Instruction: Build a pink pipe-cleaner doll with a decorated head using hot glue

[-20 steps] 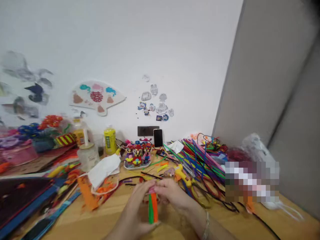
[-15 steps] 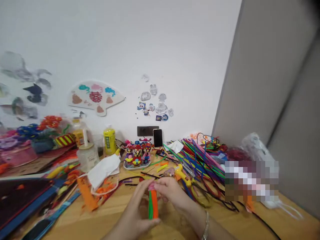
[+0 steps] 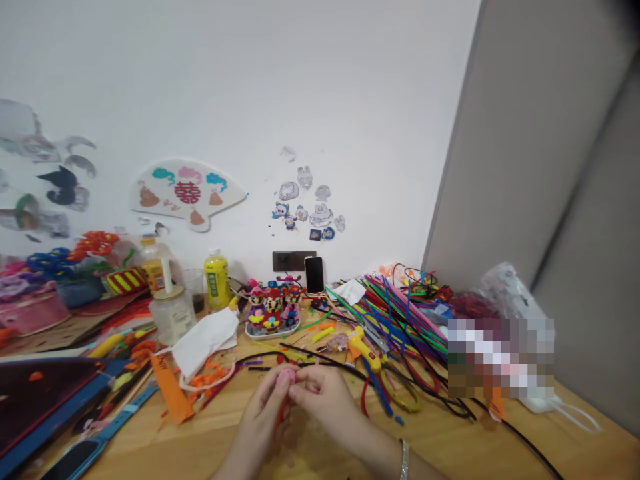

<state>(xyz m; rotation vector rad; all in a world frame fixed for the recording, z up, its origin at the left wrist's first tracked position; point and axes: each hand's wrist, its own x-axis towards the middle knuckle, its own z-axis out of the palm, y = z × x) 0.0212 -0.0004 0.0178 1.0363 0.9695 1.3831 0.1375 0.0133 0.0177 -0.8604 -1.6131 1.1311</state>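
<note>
- Pink pipe-cleaner tuft (image 3: 286, 377) now held between both hands, near the middle of the table (image 3: 430, 453)
- orange stem (image 3: 281, 417) hangs below; the earlier green-and-orange bundle no longer shows
- left hand (image 3: 263, 403) curled closed on the tuft
- right hand (image 3: 320, 393) pinching it

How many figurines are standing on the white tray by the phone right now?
3, side by side on the white tray: the left figurine, the middle figurine and the right figurine. Another could be hidden behind them.
</note>
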